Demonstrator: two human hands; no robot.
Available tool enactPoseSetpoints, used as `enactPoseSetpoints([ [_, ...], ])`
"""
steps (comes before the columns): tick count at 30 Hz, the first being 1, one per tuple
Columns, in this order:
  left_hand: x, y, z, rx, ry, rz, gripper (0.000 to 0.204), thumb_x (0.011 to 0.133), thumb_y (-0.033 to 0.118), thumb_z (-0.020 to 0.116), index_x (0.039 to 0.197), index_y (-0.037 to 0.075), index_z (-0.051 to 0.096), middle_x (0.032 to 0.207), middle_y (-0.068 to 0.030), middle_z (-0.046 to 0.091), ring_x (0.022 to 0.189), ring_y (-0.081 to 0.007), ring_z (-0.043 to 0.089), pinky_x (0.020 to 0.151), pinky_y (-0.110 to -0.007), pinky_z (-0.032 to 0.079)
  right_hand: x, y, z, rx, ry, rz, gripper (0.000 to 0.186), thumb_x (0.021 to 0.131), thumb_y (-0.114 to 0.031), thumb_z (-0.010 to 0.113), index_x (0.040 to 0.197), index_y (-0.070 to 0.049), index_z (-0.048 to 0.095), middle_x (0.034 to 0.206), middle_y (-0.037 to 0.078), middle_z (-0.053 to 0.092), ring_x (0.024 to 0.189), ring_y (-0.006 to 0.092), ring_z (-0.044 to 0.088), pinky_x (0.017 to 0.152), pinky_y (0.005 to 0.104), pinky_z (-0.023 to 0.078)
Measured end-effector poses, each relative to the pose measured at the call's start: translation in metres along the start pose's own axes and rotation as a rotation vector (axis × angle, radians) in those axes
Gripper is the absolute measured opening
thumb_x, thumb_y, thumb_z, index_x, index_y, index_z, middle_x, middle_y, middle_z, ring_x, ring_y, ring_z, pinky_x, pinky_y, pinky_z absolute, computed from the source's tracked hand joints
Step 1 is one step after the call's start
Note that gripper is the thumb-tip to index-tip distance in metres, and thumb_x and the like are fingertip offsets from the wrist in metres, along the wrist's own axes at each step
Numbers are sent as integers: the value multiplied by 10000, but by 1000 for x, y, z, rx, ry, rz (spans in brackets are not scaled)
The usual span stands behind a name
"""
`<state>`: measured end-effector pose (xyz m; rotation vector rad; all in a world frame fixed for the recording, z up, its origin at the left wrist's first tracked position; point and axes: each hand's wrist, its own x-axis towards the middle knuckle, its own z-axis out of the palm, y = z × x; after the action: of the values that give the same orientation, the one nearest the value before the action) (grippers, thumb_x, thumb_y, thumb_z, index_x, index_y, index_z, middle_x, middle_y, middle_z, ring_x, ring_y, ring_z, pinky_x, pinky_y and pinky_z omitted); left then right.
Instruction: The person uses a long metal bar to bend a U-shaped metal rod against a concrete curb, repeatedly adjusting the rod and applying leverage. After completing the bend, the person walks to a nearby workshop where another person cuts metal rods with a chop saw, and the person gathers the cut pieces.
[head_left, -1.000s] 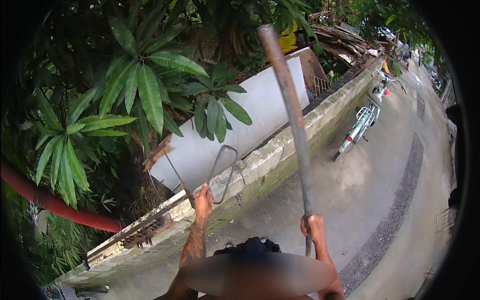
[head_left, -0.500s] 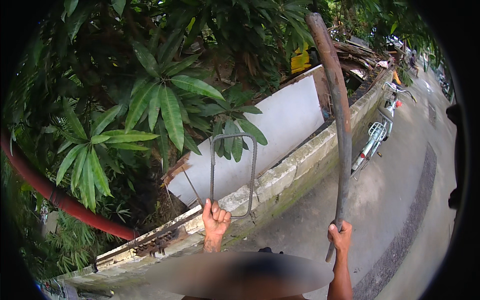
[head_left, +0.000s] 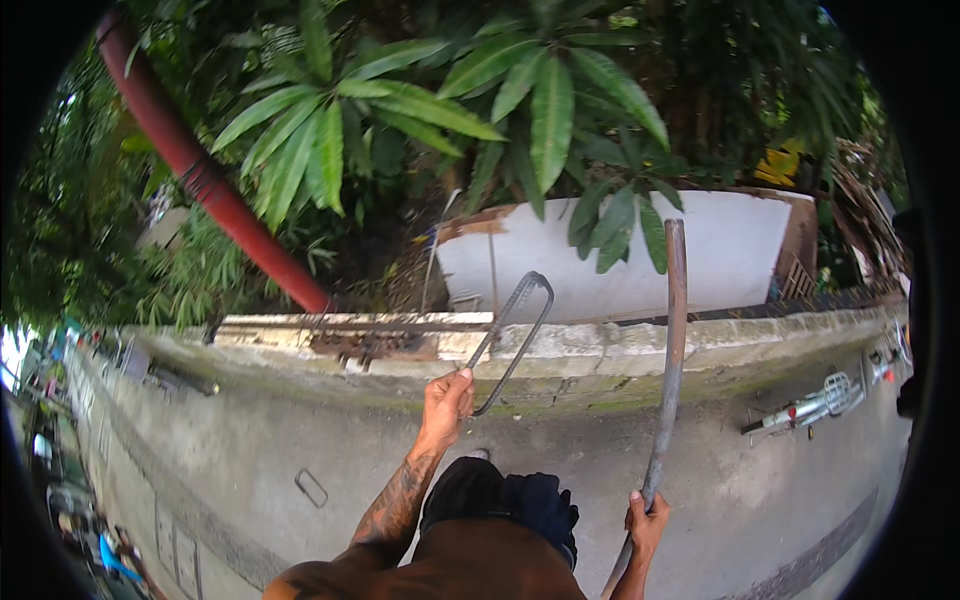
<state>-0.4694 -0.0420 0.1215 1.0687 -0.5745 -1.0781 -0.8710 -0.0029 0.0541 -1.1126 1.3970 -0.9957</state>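
My left hand (head_left: 443, 408) is closed around one long side of a rectangular rebar stirrup (head_left: 522, 350), held tilted in front of the low wall. On my right, my right hand (head_left: 646, 520) grips a long, slightly curved metal pipe (head_left: 671, 370) near its lower part. The pipe stands nearly upright, its rusty brown top reaching above the wall and its lower part grey. Left of the stirrup, a rusty plate with short pegs (head_left: 375, 343) sits on the wall, a straight rebar (head_left: 400, 326) lying along it.
The low concrete wall (head_left: 600, 345) runs across in front of me, with a white panel (head_left: 600, 250) and leafy branches behind. A red post (head_left: 245, 225) leans at the left. Another stirrup (head_left: 316, 482) lies on the pavement. A bicycle (head_left: 825, 402) stands at the right.
My view has swung left and down, so the wall now runs straight across and the ground stirrup shows. The held stirrup has gone from upright to slanting. Both hands keep their holds.
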Motion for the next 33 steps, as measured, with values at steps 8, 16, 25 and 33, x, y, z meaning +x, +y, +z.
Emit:
enactPoseSetpoints([
  [8,-69,24,-123,1474,649,462,406,947,210,655,609,39,509,498,-118,564,393,-293,538,408,-402,374,-2,37,45,-148,-219,256,344,919,-292,703,744,-63,516,486,7,455,359,110,433,341,283,342],
  [16,-26,-58,-190,1728,399,425,236,942,216,612,791,72,502,541,-132,601,450,-324,604,430,-425,478,20,0,130,-317,-311,179,342,900,-292,724,747,-46,545,530,-16,471,403,85,435,379,273,347],
  [25,-21,-107,-192,1639,-75,-24,435,942,128,531,1215,-196,434,661,-196,679,541,-342,679,494,-461,551,-23,-25,236,-320,-308,193,360,915,-291,726,723,-64,522,538,-21,471,432,71,440,396,264,340],
  [33,-27,20,-182,1237,-11,3,276,929,145,557,942,-32,346,571,-215,611,510,-432,632,484,-547,515,-60,-37,251,-368,-186,245,380,915,-317,731,723,-66,519,542,-25,469,430,69,437,396,258,342],
])
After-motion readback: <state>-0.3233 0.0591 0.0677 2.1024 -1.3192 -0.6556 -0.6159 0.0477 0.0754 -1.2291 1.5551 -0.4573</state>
